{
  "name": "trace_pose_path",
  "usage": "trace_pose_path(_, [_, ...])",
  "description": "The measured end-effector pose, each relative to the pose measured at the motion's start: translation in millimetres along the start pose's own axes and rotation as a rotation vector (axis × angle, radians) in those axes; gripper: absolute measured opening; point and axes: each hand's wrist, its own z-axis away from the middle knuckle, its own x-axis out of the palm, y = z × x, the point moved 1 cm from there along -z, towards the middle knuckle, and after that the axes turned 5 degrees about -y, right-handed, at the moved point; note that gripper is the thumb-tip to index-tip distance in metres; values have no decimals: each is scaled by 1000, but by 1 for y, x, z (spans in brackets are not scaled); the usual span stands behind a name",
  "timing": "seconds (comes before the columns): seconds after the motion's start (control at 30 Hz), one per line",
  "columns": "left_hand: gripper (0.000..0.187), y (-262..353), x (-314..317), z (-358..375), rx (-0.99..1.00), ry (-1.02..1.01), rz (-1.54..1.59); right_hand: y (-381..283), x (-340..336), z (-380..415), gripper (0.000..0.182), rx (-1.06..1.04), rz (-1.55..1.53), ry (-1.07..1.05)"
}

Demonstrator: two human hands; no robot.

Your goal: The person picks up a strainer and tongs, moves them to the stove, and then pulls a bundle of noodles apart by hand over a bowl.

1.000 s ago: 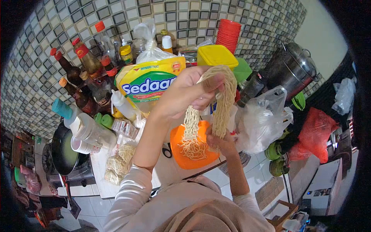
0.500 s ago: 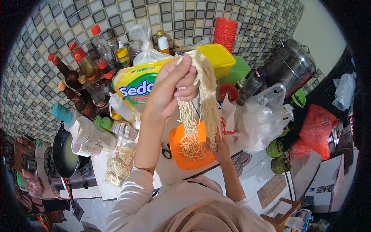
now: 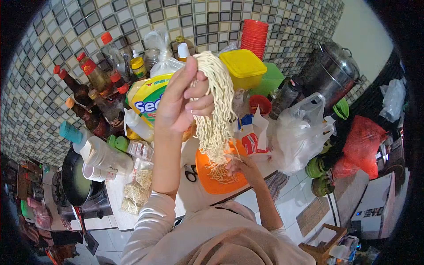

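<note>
At the frame's upper centre, our left hand point(image 3: 183, 104) is pinching the noodles point(image 3: 216, 97) between its fingers, letting them hang over the orange tray point(image 3: 216, 188); our right hand's point(image 3: 243, 168) grip we cannot tell. We should be pinching lightly, supporting the ends.

Noodles point(image 3: 215, 101) — rough, matt (tray point(image 3: 216, 190): plastic).
</note>
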Motion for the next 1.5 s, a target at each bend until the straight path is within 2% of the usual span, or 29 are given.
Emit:
trace_pose_path(0.07, [29, -3, 2, 2, -15, -5, -36, -14, 3, -3, 35, -56, 389, 7])
trace_pose_path(0.1, [29, -6, 2, 3, -46, 8, -59, -24, 6, -3, 35, -56, 388, 7])
trace_pose_path(0.17, [28, -9, 3, 3, -77, 19, -83, -49, 13, -1, 51, -48, 651, -38])
trace_pose_path(0.2, [27, -10, 3, 3, -96, -13, -95, -59, 15, 1, 51, -50, 652, -38])
trace_pose_path(0.27, [24, -12, 2, 4, -131, -41, -101, -78, 19, 6, 59, -199, 1089, -33])
trace_pose_path(0.4, [21, -16, 6, 2, -204, -14, -164, -101, 33, 0, 60, -265, 978, 24])
trace_pose_path(0.47, [19, -21, 6, 1, -357, -17, -318, -106, 42, -6, 54, -547, 875, 131])
trace_pose_path(0.5, [19, -23, 8, 1, -358, -19, -319, -109, 46, -5, 54, -548, 875, 133])
trace_pose_path(0.57, [18, -26, 10, 1, -423, 2, -409, -112, 52, -3, 44, -387, 930, 164])
trace_pose_path(0.6, [17, -24, 11, 1, -438, 25, -442, -111, 54, -4, 44, -388, 930, 163])
trace_pose_path(0.67, [17, -21, 10, 3, -407, 55, -456, -106, 54, -9, 34, -315, 444, 17])
trace_pose_path(0.87, [19, -19, 8, 4, -272, 73, -391, -77, 41, -4, 28, -312, 153, 17])
trace_pose_path(0.9, [19, -18, 9, 3, -255, 87, -376, -73, 41, -3, 28, -310, 154, 18])
trace_pose_path(0.97, [20, -16, 11, 1, -238, 97, -382, -61, 37, -1, 26, -349, 447, 197])
trace_pose_path(1.07, [21, -14, 14, -2, -212, 91, -385, -48, 34, 2, 24, -242, 398, 180])
trace_pose_path(1.2, [23, -13, 15, -2, -172, 68, -372, -48, 41, 6, 25, -301, 281, 185])
trace_pose_path(1.27, [23, -13, 14, -2, -173, 73, -382, -36, 31, 7, 28, -140, 238, 220])
trace_pose_path(1.3, [23, -13, 14, -1, -173, 79, -393, -35, 31, 9, 28, -140, 237, 221])
trace_pose_path(1.37, [23, -13, 14, -1, -174, 70, -378, -36, 33, 11, 27, -226, 48, 242])
trace_pose_path(1.5, [22, -12, 18, 0, -148, 62, -350, -38, 35, 11, 26, -143, 171, 297])
